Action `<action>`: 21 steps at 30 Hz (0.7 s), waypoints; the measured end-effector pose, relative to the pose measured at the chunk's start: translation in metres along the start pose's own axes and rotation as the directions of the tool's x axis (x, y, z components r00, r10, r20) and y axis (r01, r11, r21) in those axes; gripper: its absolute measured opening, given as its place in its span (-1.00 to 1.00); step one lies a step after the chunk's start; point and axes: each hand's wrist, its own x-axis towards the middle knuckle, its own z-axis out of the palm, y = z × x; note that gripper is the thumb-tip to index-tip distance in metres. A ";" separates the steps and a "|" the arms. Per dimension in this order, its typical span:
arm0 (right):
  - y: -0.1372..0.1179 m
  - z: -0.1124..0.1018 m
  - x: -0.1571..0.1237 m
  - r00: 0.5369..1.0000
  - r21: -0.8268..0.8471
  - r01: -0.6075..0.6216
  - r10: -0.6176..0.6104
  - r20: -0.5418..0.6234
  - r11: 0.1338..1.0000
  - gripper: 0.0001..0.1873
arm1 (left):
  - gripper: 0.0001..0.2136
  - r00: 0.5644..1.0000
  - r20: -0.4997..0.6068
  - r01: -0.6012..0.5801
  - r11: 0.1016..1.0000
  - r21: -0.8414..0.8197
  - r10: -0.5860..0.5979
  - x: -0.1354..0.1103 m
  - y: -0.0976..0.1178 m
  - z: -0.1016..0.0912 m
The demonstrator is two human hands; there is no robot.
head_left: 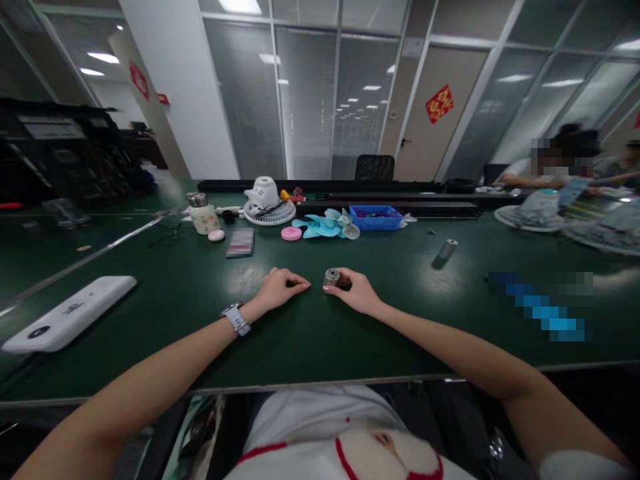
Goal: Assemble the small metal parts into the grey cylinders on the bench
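Cylinder (331, 279) in right hand (361, 293), another cylinder (451, 247) rightward; tray (377, 223) behind

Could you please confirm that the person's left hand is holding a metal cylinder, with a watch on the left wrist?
Not quite: the head view shows the right hand holding the metal cylinder; the watch is on the left wrist.

Two metal cylinders (331, 275) (449, 248), one blue tray (377, 223)

The right hand (361, 292) partly hides the metal cylinder (331, 275); blocky blur masks the blue object (545, 312) at near right.
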 end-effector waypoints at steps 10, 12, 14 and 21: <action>0.099 -0.145 0.067 0.770 -0.357 -0.403 0.100 -0.630 0.843 -0.58 | -0.60 0.982 -0.164 0.094 0.995 -0.035 -0.098 0.001 -0.005 0.008; 0.118 -0.169 0.072 0.690 -0.370 -0.553 0.161 -0.705 0.747 -0.62 | -0.63 0.967 -0.221 0.118 0.991 -0.059 -0.128 0.003 -0.008 0.011; 0.133 -0.183 0.072 0.652 -0.360 -0.620 0.202 -0.731 0.697 -0.64 | -0.67 0.956 -0.254 0.132 0.988 -0.076 -0.148 0.005 -0.010 0.012; 0.146 -0.184 0.063 0.625 -0.332 -0.668 0.261 -0.736 0.666 -0.46 | -0.81 0.953 -0.268 0.114 0.988 -0.107 -0.139 0.003 -0.007 0.009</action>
